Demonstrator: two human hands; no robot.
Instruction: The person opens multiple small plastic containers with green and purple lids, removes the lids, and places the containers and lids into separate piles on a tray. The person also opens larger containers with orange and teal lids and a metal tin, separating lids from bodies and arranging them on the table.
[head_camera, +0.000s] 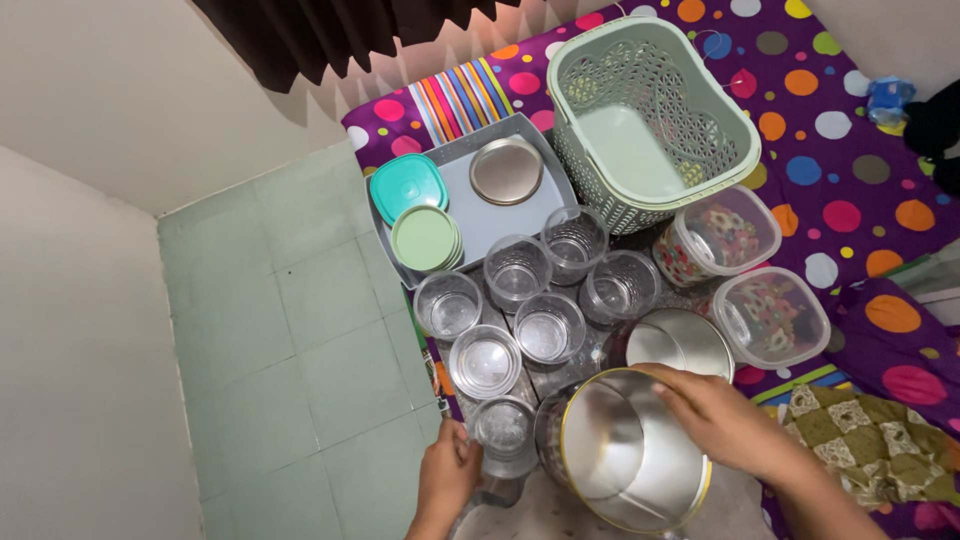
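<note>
Steel pot (630, 460) rim sits clamped in right hand (725, 420)'s grip; left hand (450, 475) wraps glass (503, 432).

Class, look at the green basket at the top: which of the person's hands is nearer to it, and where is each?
Right. The right hand grips the steel pot rim below the green basket; the left hand, on a glass, lies lower and farther left.
</note>
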